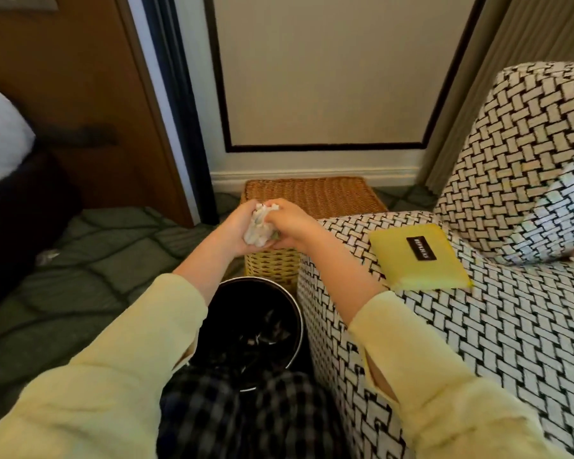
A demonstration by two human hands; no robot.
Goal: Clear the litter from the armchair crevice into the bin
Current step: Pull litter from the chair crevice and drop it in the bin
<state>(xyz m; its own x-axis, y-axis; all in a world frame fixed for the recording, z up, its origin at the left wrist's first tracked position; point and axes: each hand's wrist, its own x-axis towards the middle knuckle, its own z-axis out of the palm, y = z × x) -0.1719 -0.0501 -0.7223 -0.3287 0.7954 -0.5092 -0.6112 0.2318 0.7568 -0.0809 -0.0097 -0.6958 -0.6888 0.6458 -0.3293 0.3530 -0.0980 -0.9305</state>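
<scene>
- Both arms reach forward in pale yellow sleeves, forearms bare from the cuffs, and the two hands meet in front of the person above the floor.
- The left hand (237,226) is turned palm-inward, fingers curled round the left side of a crumpled white wad of litter (257,228).
- The right hand (287,223) comes in from the right, back of the hand up, fingers bent down over the top and right side of the same wad; the two hands grip it together, their fingertips touching at the top.
- The wad is held up in the air, just beyond the far rim of the bin (280,293) and in front of a wicker basket (312,193).
- The bin, round and black, stands on the carpet (96,260) just beside the armchair (478,342); scraps lie dimly inside it.
- The right forearm passes over the near corner of the armchair's woven-pattern arm.
- A yellow folder (418,256) with a dark label lies flat on the armchair, near the right wrist but not touching it.
</scene>
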